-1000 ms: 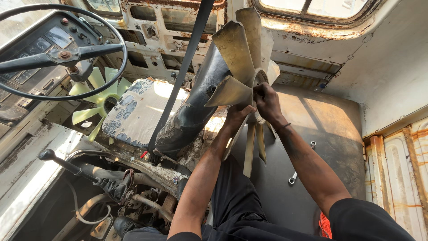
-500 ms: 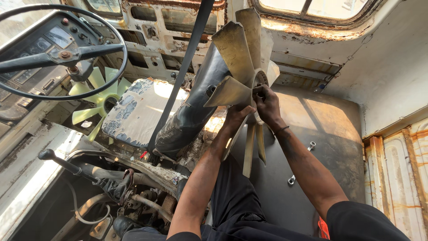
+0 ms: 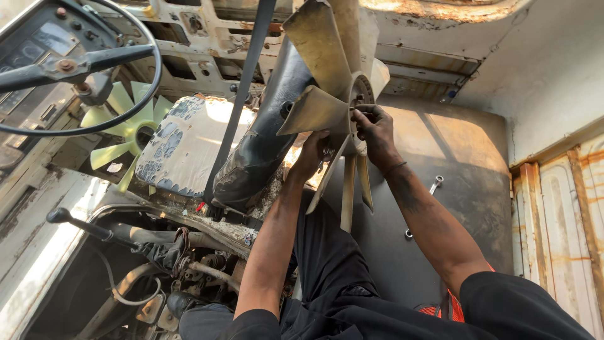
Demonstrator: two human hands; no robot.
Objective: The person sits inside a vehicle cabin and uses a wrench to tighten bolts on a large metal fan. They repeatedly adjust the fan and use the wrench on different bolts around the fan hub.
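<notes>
Setting: the cab of an old vehicle, seen from above the person's lap.
Fan: a worn beige radiator fan (image 3: pixel 340 82) is held upright in front of the person, above the dark metal engine cover (image 3: pixel 440 208), its blades spreading up and down.
Right hand: the right hand (image 3: pixel 374 129) rests on the fan's round hub, fingers (image 3: pixel 363 118) curled closed against its face.
Left hand: the left hand (image 3: pixel 313 151) reaches in behind a lower blade, fingers wrapped on the fan from the back; the fingertips are hidden.
Second fan: a pale green fan (image 3: pixel 123 129) lies below the steering wheel (image 3: pixel 75 63).
Wrench: a small wrench (image 3: pixel 434 185) lies on the engine cover, right of the right forearm.
Gear lever: a black-knobbed gear lever (image 3: pixel 82 223) juts out at lower left.
</notes>
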